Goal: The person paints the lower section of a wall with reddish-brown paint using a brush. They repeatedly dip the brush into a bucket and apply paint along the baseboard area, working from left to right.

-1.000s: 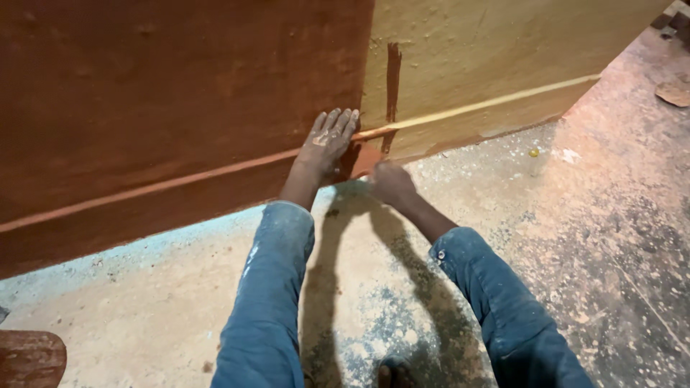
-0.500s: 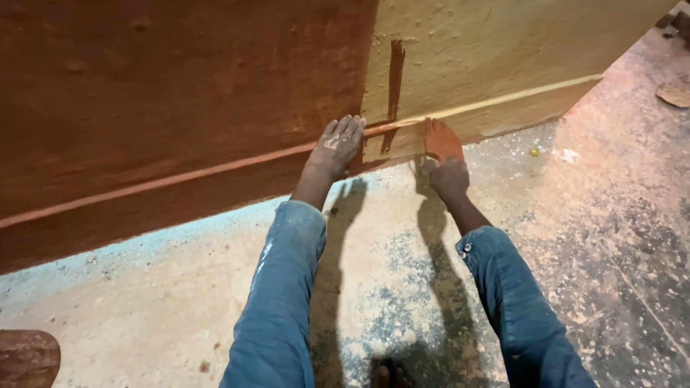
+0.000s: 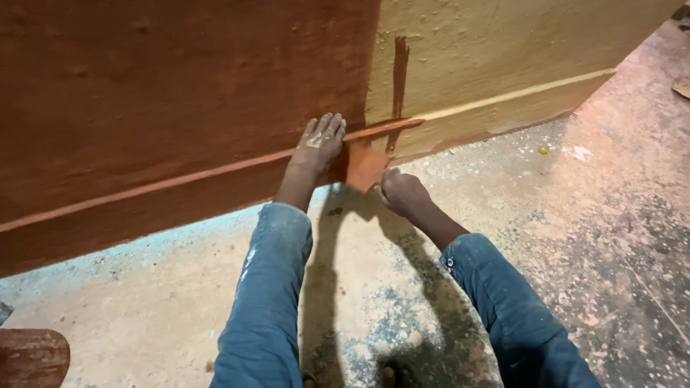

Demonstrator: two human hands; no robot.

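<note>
My left hand [image 3: 320, 144] lies flat, fingers spread, against the red-brown coated part of the wall [image 3: 180, 93], just above a raised ledge line. My right hand [image 3: 404, 192] is closed around the handle of a flat scraper blade [image 3: 365, 165], smeared red-brown, whose edge presses on the lower wall beneath the ledge. To the right the wall is bare yellow plaster [image 3: 503, 50] with one vertical red-brown streak [image 3: 400, 72]. Both arms wear blue denim sleeves.
The floor [image 3: 575, 215] is dusty concrete with white powder and specks, running up to the wall's base. A round red-brown object [image 3: 32, 358] sits at the bottom left corner. A pale ledge line [image 3: 517, 93] continues along the yellow wall.
My right hand has come back left and down from the yellow part of the lower wall, bringing the scraper blade to the edge of the coated area. My left hand stayed pressed on the wall.
</note>
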